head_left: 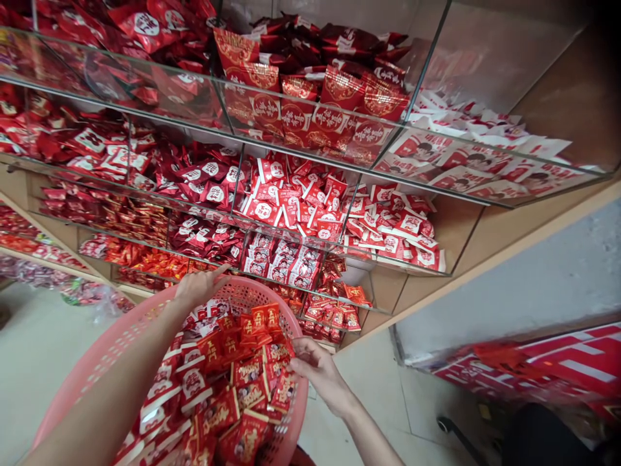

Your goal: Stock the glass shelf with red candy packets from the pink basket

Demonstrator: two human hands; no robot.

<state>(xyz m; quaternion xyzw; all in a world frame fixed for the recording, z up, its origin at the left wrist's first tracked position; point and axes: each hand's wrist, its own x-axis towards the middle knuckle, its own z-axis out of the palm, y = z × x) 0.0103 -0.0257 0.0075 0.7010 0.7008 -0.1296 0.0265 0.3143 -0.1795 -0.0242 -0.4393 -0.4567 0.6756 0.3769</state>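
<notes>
A pink plastic basket (82,375) with a perforated wall is in front of me, filled with small red, orange and white packets (218,414). My left hand (198,289) is closed on the basket's far rim, its fingers reaching toward the shelf. At the basket's right edge is my right hand (317,370), with bent fingers and thumb over the rim. Its fingertips close on a red and gold packet (280,353) at the edge of the pile. The fingers partly hide that packet.
Tiered wooden shelves with clear front panels (310,139) rise just beyond the basket, stocked with red packets. Pale tiles (369,401) cover the floor. To the right lie red printed bags (543,362) and a dark chair with a caster (444,424).
</notes>
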